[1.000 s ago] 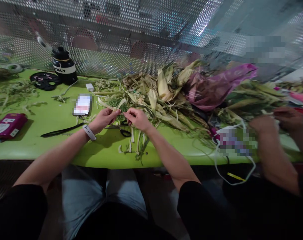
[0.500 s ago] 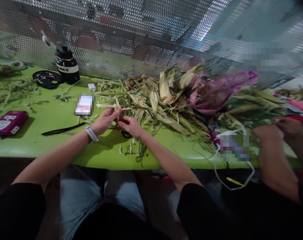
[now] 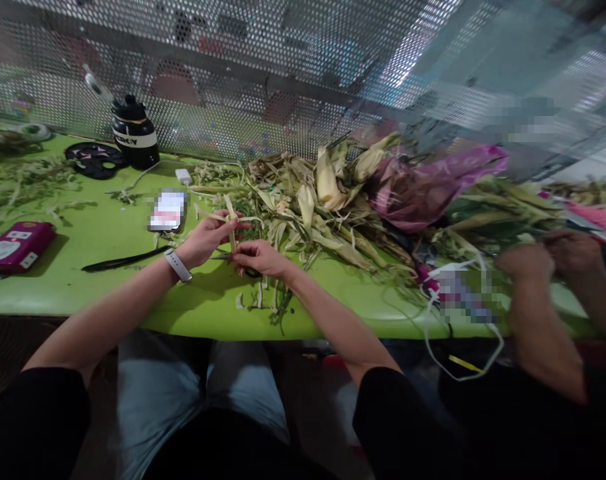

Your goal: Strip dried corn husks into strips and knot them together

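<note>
Pale corn husk strips (image 3: 233, 242) cross each other between my hands over the table. My left hand (image 3: 207, 239), with a light watch strap at the wrist, pinches them near the crossing, and strip ends stick out upward and to both sides. Lower down, the fingers of my right hand (image 3: 263, 259) are closed on the end of the strip that hangs down. Beneath the hands lies what looks like a pair of scissors (image 3: 253, 273), mostly covered. A heap of corn husks (image 3: 327, 233) spreads to the right of the hands.
On the green table (image 3: 107, 293) are a phone (image 3: 167, 211), a black strap (image 3: 127, 260), a purple power socket box (image 3: 20, 247) and a dark bottle (image 3: 135, 133). A pink plastic bag (image 3: 417, 187) rests on the husks. Another person's hands (image 3: 527, 260) work at the right, near a white cable (image 3: 427, 333).
My right hand has moved down a little, away from my left, and a vertical strip now shows stretched between them. The left hand keeps its pinch at the crossing.
</note>
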Demonstrator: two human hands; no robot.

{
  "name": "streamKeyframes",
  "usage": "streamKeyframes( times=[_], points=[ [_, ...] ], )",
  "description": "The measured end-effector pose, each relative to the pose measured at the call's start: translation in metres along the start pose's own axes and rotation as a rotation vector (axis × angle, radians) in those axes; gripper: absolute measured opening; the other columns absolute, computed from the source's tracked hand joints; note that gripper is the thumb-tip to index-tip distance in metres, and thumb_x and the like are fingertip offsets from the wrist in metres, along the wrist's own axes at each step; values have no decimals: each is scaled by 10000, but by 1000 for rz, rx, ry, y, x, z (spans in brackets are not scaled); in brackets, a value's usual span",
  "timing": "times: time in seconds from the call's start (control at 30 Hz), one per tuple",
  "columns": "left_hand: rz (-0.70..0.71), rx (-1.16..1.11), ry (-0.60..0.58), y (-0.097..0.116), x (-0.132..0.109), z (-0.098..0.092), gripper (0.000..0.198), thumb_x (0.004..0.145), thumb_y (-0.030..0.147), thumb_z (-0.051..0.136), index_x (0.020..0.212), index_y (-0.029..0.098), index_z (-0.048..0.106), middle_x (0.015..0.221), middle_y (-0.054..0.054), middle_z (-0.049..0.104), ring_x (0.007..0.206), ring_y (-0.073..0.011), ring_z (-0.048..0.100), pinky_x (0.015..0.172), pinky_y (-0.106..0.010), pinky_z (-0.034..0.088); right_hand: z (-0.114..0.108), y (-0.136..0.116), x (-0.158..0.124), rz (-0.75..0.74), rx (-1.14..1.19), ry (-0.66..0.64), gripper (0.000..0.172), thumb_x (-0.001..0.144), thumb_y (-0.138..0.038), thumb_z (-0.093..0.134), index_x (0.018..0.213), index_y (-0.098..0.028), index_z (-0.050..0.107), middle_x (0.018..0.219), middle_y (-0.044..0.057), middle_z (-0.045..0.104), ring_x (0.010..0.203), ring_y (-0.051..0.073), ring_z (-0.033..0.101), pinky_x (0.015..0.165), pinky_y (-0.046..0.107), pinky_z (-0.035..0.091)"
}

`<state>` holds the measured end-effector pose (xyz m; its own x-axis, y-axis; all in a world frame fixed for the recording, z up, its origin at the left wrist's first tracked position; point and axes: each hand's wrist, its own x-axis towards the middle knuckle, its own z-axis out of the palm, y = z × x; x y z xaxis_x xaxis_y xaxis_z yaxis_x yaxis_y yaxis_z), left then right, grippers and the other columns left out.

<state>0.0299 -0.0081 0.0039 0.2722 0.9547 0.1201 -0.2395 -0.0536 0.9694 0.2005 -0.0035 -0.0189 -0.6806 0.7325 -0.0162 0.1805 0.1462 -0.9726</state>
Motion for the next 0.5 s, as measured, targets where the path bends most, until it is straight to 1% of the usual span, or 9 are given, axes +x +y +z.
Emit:
streamKeyframes(
  times=[0.1, 0.17, 0.2, 0.27, 0.33, 0.37, 0.4, 0.43, 0.5],
  points=[
    [-31, 6, 10, 1, 1, -4, 213, 874, 319, 663, 974, 142, 601, 891, -54, 650, 821, -145, 653, 679, -261, 525, -1, -8, -7, -12, -158, 25, 400, 747, -543, 715, 732, -149, 653, 627, -9, 642, 523, 87, 546, 517, 219, 430],
    [-42, 91, 27, 2, 1, -7, 169, 881, 283, 641, 971, 145, 605, 760, -6, 593, 641, -88, 557, 543, -197, 422, -6, -15, -15, -48, -247, 99, 383, 794, -530, 678, 705, -158, 657, 566, -18, 598, 473, 81, 480, 464, 220, 363],
    [-48, 142, 24, 3, 1, -8, 147, 883, 271, 627, 950, 141, 616, 702, 11, 554, 577, -72, 489, 501, -190, 361, -9, -19, -18, -87, -249, 198, 400, 824, -536, 645, 670, -166, 641, 531, -24, 559, 453, 84, 452, 451, 229, 347],
    [-64, 243, -24, 4, 0, -7, 160, 892, 288, 594, 896, 134, 637, 631, 26, 483, 527, -69, 390, 477, -203, 289, -16, -23, -23, -213, -245, 488, 406, 877, -532, 581, 669, -186, 634, 556, -14, 545, 492, 105, 477, 493, 254, 395],
    [-87, 318, -123, 4, -2, -5, 226, 900, 351, 576, 865, 138, 645, 618, 25, 452, 533, -81, 370, 495, -218, 287, -21, -25, -22, -358, -295, 734, 355, 886, -512, 581, 743, -201, 677, 750, 34, 630, 711, 152, 596, 683, 301, 496],
    [-99, 344, -183, 4, -3, -3, 251, 896, 383, 579, 860, 144, 645, 620, 23, 449, 541, -87, 375, 506, -224, 293, -23, -25, -20, -404, -336, 783, 322, 874, -506, 604, 790, -211, 703, 889, 58, 660, 877, 180, 622, 823, 336, 505],
    [-111, 365, -245, 3, -4, -1, 268, 886, 409, 590, 859, 149, 647, 618, 23, 445, 544, -93, 378, 512, -229, 295, -24, -24, -18, -419, -370, 766, 303, 854, -508, 633, 827, -220, 724, 1018, 72, 666, 1036, 206, 605, 954, 369, 471],
    [-123, 382, -303, 3, -5, 1, 280, 872, 427, 607, 843, 152, 648, 611, 23, 440, 542, -96, 376, 515, -235, 293, -24, -23, -15, -402, -378, 698, 303, 833, -519, 657, 841, -227, 738, 1103, 75, 662, 1143, 223, 572, 1043, 394, 421],
    [-142, 412, -402, 1, -6, 3, 316, 855, 455, 624, 757, 155, 639, 595, 14, 438, 531, -100, 366, 512, -250, 284, -23, -20, -8, -309, -287, 497, 333, 801, -551, 683, 810, -224, 748, 1113, 69, 682, 1184, 227, 566, 1099, 409, 379]
  ],
)
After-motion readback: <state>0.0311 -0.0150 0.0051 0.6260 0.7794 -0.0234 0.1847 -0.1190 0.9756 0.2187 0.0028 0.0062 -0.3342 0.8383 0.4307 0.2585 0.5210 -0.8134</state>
